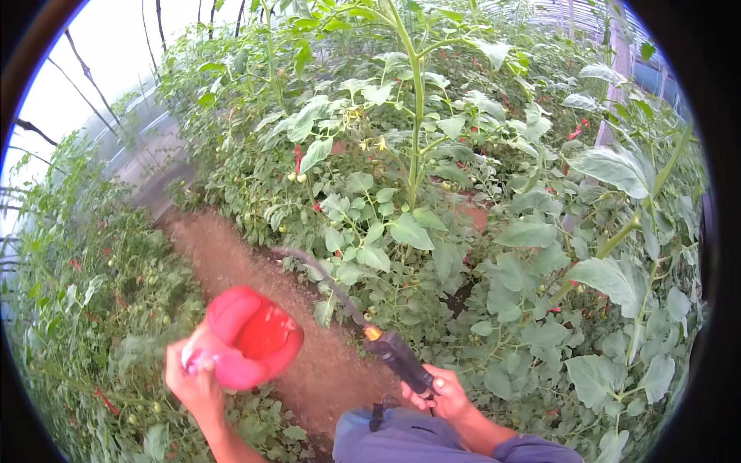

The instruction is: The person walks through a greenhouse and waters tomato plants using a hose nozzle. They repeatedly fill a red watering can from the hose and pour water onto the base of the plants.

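Note:
On the left, my left hand (197,379) grips the edge of a red, cup-shaped object (243,370). Its hollow opening faces up and right, and motion blurs it, so I cannot tell exactly what it is. My right hand (440,390) is wrapped around the black handle of a spray wand (402,362). From a brass-coloured collar (373,333) the thin dark lance runs up and left, its tip near the leaves beside the path. A gap separates the two hands, above my blue-clad legs.
A bare soil path (223,249) runs between rows of tomato plants (405,231) bearing green fruit, yellow flowers and red ties (298,159). Large leafy stems (619,237) crowd the right. A pale post (613,69) stands at the upper right; greenhouse film covers the upper left.

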`<state>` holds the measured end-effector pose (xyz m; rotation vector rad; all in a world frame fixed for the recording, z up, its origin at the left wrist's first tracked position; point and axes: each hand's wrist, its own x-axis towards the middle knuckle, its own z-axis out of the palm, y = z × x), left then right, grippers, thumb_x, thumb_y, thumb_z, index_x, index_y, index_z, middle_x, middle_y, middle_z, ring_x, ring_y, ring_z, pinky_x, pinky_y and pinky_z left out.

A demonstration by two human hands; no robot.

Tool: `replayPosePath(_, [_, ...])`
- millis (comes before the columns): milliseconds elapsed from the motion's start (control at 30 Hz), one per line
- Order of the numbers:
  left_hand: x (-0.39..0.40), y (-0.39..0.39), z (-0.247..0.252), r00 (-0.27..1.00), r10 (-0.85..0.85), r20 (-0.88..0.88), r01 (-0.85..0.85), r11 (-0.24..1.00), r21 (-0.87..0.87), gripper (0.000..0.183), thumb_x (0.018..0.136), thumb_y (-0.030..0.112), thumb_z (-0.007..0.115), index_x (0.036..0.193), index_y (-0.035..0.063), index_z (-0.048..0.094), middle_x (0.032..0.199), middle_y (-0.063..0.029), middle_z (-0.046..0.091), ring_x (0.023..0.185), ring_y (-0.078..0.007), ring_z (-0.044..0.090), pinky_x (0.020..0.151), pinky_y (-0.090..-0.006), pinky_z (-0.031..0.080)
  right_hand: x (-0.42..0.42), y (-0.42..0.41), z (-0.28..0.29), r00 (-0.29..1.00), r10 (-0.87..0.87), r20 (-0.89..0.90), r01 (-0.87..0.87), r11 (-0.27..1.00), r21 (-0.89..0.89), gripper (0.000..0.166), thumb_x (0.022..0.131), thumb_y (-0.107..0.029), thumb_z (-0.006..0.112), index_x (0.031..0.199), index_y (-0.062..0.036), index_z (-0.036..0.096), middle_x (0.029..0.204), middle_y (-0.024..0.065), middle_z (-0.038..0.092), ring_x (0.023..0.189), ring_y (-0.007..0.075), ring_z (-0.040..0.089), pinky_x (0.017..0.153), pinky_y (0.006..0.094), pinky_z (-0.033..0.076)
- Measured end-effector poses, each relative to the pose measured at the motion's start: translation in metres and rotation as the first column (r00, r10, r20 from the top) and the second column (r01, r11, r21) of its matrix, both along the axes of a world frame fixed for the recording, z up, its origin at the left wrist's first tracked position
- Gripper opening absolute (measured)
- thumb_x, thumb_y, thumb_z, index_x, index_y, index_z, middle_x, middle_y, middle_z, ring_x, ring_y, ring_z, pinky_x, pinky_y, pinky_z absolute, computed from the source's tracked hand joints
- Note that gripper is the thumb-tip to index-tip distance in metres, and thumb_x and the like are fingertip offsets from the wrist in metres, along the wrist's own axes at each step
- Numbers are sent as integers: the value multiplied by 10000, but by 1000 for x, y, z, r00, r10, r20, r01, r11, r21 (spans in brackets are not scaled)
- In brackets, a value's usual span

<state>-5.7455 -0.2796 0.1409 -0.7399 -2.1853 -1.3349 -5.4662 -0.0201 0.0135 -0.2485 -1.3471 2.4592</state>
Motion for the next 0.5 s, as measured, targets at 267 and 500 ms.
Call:
replayPosePath(267, [-110,157,95,882,-469,-36,471,878,91,231,885,112,732,1051,-28,652,886,-33,649,806,-97,593,733,-249,500,-47,20,30,880,-443,-171,442,896,-42,822,996,-628,424,1449,58,448,982,150,666,576,126,516,465,234,331])
replayPosePath(500, [-167,236,117,730,-679,-82,684,726,76,321,919,274,805,1015,5,657,780,11,647,660,-49,558,592,-226,462,-95,38,67,817,-577,-1,577,817,-9,748,1022,-588,366,1409,38,505,903,103,642,534,107,451,437,229,298])
